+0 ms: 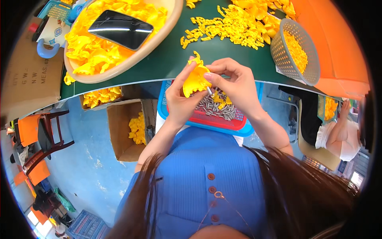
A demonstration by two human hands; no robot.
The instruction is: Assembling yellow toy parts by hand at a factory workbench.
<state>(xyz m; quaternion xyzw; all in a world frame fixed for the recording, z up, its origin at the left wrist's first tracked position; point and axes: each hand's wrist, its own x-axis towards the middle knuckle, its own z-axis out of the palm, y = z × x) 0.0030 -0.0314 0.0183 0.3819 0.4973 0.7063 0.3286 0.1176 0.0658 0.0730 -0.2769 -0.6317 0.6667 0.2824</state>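
My left hand is closed around a curved yellow plastic part, its fingers along the left side. My right hand pinches the same part at its right edge, thumb pressed against the yellow surface. A short silver metal pin juts out below that edge, near both hands; whether it sits in the part I cannot tell. Under my hands lies a red basket in a blue tray, holding many metal pins and a few small yellow pieces.
On the green table stand a beige basin of yellow parts with a phone on top, a pile of small yellow pieces, and a grey perforated basket. Cardboard boxes sit below left. Another person sits at right.
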